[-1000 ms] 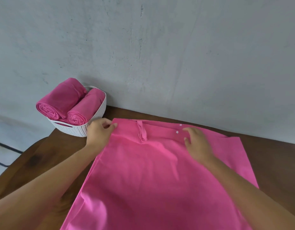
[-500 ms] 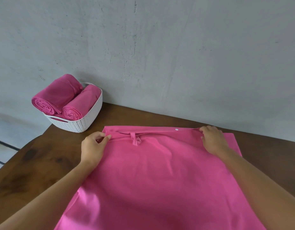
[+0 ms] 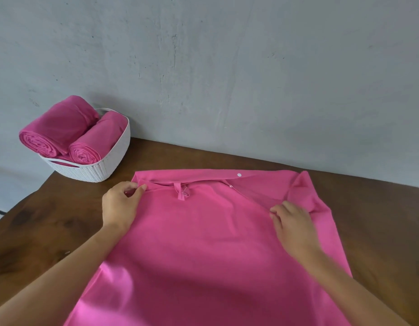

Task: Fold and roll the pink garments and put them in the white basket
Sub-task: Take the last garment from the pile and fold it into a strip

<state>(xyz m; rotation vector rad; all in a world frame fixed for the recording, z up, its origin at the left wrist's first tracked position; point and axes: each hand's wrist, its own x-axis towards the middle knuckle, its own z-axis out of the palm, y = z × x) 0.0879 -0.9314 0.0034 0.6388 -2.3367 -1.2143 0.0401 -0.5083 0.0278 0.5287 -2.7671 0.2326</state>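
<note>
Step in hand: likely squaring up the top band of the pink garment (image 3: 203, 243) before the first fold.
Garment position: it lies spread flat on the worktop (image 3: 51, 231), top edge towards the wall (image 3: 227, 67), lower part running out of the bottom of the view.
Left grip (image 3: 120, 205): thumb and fingers pinch the top band at the garment's left corner.
Right grip (image 3: 293, 224): fingers are curled onto the cloth below the right corner, seemingly pinching it; that corner stands up in a rumpled peak instead of lying flat.
Details at the band: a small loop (image 3: 182, 194) hangs near the middle, and a white snap (image 3: 239, 175) sits on the edge to its right.
Doing it well: the two grips should draw the band taut between them, then lay the raised right corner down so that both side edges run straight. The loop is best tucked flat so it makes no lump in the roll.
Risk: a crease left at the right corner would probably skew the fold and give a lopsided roll.
White basket (image 3: 105, 165): at the far left of the worktop, well apart from the garment, with two rolled garments (image 3: 55, 128) filling most of it.
Progress: this piece is neither folded nor rolled yet.
</note>
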